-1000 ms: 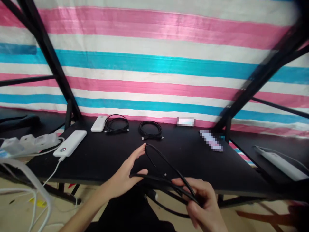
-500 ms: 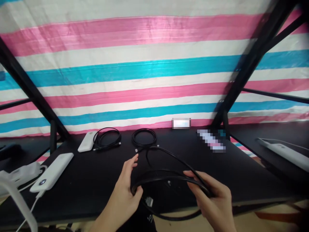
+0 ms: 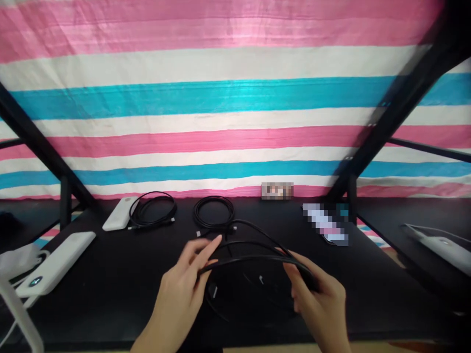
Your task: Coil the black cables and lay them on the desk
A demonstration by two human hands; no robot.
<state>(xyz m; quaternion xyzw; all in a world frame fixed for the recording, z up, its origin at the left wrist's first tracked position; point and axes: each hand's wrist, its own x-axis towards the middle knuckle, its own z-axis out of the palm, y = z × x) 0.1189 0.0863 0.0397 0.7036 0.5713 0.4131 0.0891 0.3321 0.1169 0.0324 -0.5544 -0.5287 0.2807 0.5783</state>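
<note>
Both hands hold one black cable looped above the near edge of the black counter. The left hand pinches the loop's 9 o'clock end between thumb and fingers, index finger extended. The right hand is clamped around the loop's 3 o'clock end. A slack strand with a connector hangs between the hands. At 12 o'clock from the hands, a coiled black cable lies flat on the counter. At 11 o'clock, a second coil lies just beside a white power bank. At 9 o'clock, a larger white power bank rests near the counter's edge.
</note>
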